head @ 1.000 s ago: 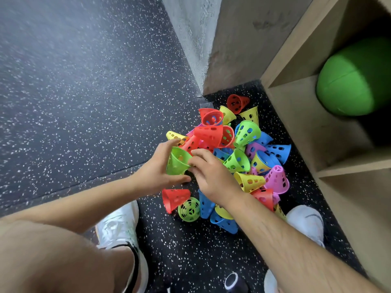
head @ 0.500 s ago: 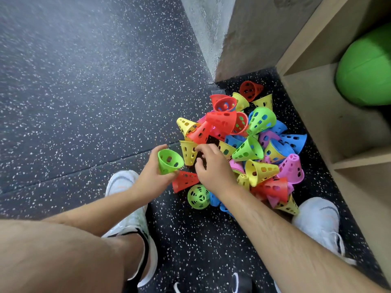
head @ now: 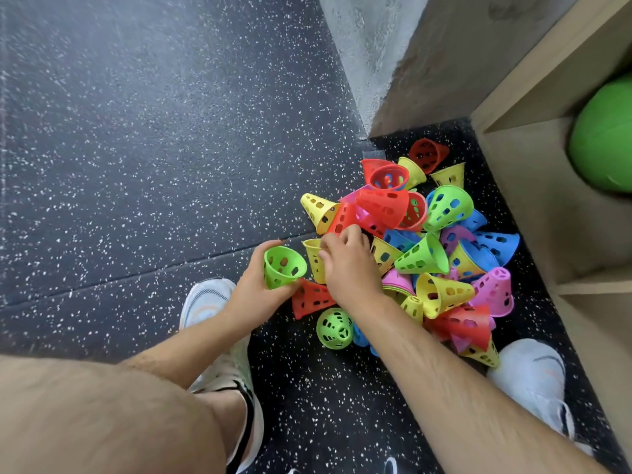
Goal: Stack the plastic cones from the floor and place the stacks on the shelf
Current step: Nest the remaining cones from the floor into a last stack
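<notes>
A: Head camera: the left hand is wrapped around a lime-green perforated plastic cone, its open mouth tilted up toward the lens, held just above the floor at the left edge of the pile.

B: And the right hand?

A: It reaches into the pile of perforated plastic cones in red, yellow, blue, green and pink, fingers curled down against a yellow perforated cone and a red perforated cone. Whether they have closed on either one cannot be made out from above.

B: The surroundings?

A: The cones lie heaped on black speckled rubber flooring, between two white sneakers, left and right. A pale wooden shelf unit stands just right of the pile, a large green ball in its compartment.
</notes>
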### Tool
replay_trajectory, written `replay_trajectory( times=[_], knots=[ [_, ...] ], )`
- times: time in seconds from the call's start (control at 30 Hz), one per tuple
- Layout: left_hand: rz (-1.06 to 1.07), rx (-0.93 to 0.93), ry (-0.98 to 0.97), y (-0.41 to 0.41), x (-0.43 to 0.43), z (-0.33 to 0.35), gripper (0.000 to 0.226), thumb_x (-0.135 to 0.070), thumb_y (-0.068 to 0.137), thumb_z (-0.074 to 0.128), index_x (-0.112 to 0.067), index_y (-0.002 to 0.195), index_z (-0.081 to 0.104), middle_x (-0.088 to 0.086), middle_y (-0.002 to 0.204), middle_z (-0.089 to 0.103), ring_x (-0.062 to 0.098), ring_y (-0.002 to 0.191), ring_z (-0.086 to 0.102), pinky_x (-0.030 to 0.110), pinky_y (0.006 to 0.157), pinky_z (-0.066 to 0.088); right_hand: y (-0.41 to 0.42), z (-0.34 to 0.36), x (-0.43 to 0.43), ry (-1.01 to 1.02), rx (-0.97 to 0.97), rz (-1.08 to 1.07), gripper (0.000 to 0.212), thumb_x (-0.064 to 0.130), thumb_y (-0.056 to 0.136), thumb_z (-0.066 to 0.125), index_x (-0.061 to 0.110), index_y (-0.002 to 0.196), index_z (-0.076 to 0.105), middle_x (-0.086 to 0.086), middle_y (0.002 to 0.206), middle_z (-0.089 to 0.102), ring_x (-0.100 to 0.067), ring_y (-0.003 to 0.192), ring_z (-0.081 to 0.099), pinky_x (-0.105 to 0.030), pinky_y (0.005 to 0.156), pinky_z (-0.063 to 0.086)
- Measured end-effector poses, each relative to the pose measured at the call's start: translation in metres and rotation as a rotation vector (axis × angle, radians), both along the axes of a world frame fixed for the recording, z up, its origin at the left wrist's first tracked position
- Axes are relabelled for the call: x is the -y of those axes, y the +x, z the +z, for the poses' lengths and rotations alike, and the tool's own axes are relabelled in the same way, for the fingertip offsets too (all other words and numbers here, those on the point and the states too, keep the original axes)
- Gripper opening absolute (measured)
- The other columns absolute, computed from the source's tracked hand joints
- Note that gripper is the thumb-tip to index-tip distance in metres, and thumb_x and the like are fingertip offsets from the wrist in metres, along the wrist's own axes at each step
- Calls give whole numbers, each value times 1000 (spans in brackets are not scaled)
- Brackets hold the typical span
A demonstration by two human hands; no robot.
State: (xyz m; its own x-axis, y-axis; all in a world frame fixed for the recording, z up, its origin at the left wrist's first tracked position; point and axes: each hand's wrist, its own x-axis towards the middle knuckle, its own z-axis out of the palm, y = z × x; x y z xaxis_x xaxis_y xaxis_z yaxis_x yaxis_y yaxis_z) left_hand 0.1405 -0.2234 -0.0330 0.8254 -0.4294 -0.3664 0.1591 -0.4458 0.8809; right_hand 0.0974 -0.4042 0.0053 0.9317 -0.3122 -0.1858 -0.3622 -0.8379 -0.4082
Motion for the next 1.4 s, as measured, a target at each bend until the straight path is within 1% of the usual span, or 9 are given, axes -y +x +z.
replay_trajectory(
  times=[0.17,0.27,0.4,0.6,0.77,0.97,1.13,1.27,1.4],
  knots=[
    [12,14,-9,1,-1,-3,73,-17,87,83,-33,143,41,-20,120,62,-10,104,60,4,88,41,4,13,-3,99,268,-54,11,22,98,57,15,104,62,-7,110,49,-27,103,45,-48,81,50],
    [8,9,-4,3,0,-5,69,-18,87,83,-31,142,43,-23,121,63,-10,108,59,5,91,41,10,19,-6,201,374,-33,13,21,99,57,13,107,64,-14,127,50,-31,114,49,-44,98,45],
    [15,8,-13,4,-1,-6,58,-12,87,82,-31,131,50,-19,113,68,-6,102,64,12,86,46,9,17,-19,380,302,-3,17,24,101,56,15,112,64,-16,142,47,-31,133,44,-40,110,38],
    [34,-16,-30,4,-3,-3,51,-29,82,76,-31,128,54,-20,110,68,1,99,65,21,88,51,-8,6,-32,426,106,118,17,27,98,58,21,113,63,-5,136,52,-23,131,44,-34,110,37],
    [17,-19,-20,5,-6,-2,50,-13,85,76,-31,126,54,-20,106,68,-2,94,64,20,83,49,-12,4,-31,437,3,166,31,39,97,56,26,125,58,8,131,56,-13,126,42,-32,110,37],
    [48,-9,-42,6,-3,-6,55,-19,85,86,-29,128,53,-12,114,67,0,101,63,13,85,46,19,11,-13,198,141,3,38,38,100,47,25,135,56,3,121,64,-22,117,45,-43,102,41],
    [63,-7,-49,8,-4,-8,65,-15,83,88,-38,131,49,-26,114,64,-6,108,59,8,90,41,54,12,1,-19,-81,-41,46,40,101,39,26,145,43,-6,120,65,-29,112,42,-45,97,34],
    [92,-46,-73,8,-7,-9,77,-15,79,91,-35,139,46,-16,117,66,-3,106,61,9,91,42,64,7,-1,-82,-196,-39,41,42,101,36,24,136,47,-6,123,64,-30,114,41,-45,96,32],
    [108,-47,-60,9,-8,-7,81,-19,76,93,-36,140,46,-12,122,64,-2,107,61,9,91,42,64,2,-5,-39,-99,-56,40,39,101,44,26,137,54,5,129,62,-26,116,41,-43,102,34]
  ],
)
